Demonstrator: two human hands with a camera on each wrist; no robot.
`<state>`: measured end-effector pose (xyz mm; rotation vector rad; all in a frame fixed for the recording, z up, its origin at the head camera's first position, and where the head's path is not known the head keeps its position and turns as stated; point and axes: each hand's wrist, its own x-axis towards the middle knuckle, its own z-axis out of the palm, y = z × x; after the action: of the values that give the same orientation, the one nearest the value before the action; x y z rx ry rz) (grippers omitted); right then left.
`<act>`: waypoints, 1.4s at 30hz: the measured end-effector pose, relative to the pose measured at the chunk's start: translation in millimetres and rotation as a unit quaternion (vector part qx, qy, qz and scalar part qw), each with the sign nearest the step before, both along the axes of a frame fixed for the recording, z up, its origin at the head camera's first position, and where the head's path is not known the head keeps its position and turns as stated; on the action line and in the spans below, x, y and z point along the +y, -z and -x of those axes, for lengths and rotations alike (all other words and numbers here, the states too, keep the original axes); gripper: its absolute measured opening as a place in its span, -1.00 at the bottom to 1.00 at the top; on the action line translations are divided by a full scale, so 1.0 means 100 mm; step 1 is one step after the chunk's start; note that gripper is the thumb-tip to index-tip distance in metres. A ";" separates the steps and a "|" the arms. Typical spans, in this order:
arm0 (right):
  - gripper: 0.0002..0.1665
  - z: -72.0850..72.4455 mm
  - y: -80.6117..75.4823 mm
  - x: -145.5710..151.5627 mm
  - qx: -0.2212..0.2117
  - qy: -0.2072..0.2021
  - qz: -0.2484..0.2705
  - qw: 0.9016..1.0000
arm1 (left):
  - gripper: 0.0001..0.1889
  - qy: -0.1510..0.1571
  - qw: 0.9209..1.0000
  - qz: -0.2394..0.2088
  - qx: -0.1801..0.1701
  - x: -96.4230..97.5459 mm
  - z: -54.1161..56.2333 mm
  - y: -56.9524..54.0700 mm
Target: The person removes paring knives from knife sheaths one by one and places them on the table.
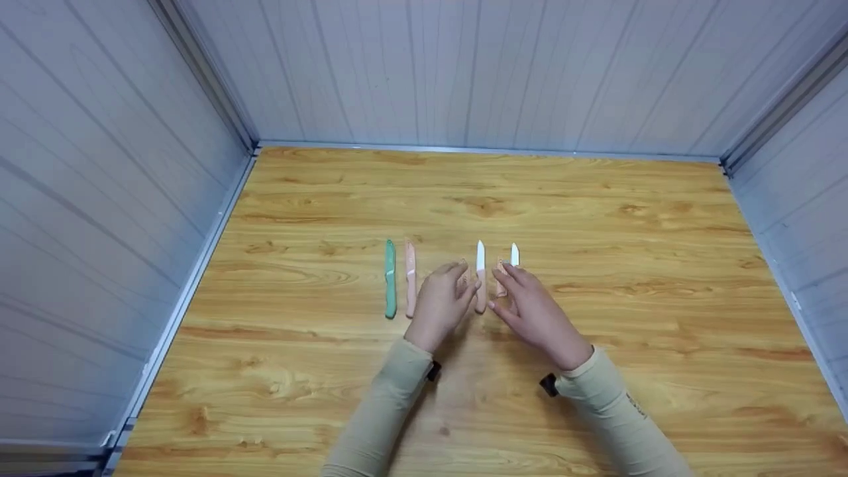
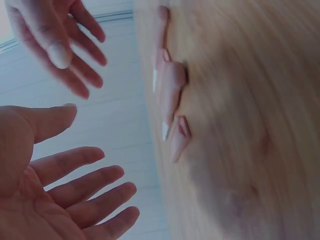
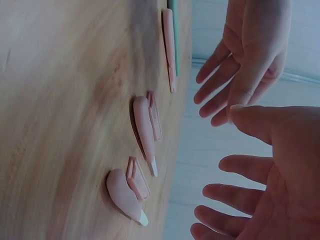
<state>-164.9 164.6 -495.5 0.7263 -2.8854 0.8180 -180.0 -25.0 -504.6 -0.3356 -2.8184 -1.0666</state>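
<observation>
1. Pale panelled walls [image 1: 464, 73] with thin upright lines stand on three sides of a wood-grain tabletop [image 1: 490, 364], yellow-brown with darker knots and streaks.

2. Near the middle of the tabletop, small knives lie in a row, roughly parallel, handles toward you and tips toward the back wall.

3. At the left end is a green knife [image 1: 390, 288], its blade covered by a matching green sheath. Just beside it lies a pink knife [image 1: 411, 288], likewise sheathed in pink.

4. Farther right is the middle knife [image 1: 480, 281]: a smooth, rounded pink handle and a bare white blade narrowing to a point. Its loose sheath [image 3: 155, 117], flat and pink, lies just to its left.

5. Last comes the right-hand knife [image 3: 122, 192], also pink-handled and white-bladed (from above, your hand hides most of its handle). Another loose pink sheath [image 3: 137, 179] lies close on its left; whether they touch, you cannot tell.

6. Your left hand [image 1: 437, 305] is raised over the gap left of the middle knife, fingers spread, gripping nothing.

7. Your right hand [image 1: 538, 319] is raised near the right-hand knife, thumb and fingers apart, also gripping nothing. Beige sleeves [image 1: 387, 397] cover both your forearms.
</observation>
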 end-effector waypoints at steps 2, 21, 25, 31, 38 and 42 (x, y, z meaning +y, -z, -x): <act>-0.32 -0.01 0.02 -0.05 0.014 -0.013 -0.008 1.000 | -0.55 -0.005 1.000 0.022 0.008 -0.03 0.00 0.02; -0.33 -0.01 -0.01 -0.28 0.048 -0.055 -0.063 0.995 | -0.41 -0.002 0.991 0.131 0.005 -0.24 -0.01 0.05; -0.33 0.00 0.01 -0.32 0.052 -0.065 -0.055 0.995 | -0.40 -0.003 0.989 0.150 0.004 -0.29 -0.02 0.04; -0.31 0.02 0.03 -0.39 0.055 -0.077 -0.067 0.993 | -0.41 -0.011 0.990 0.143 0.018 -0.37 -0.01 0.02; -0.32 0.01 0.04 -0.46 0.044 -0.083 -0.064 0.994 | -0.44 -0.030 0.990 0.134 0.028 -0.53 0.03 0.05; -0.32 -0.02 0.05 -0.52 0.043 -0.090 -0.069 0.993 | -0.44 -0.039 0.990 0.135 0.021 -0.64 0.06 0.08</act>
<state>-163.4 112.5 -500.8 1.0229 -2.8510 0.5892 -185.8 -89.1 -512.7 -0.2652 -2.9135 -0.6543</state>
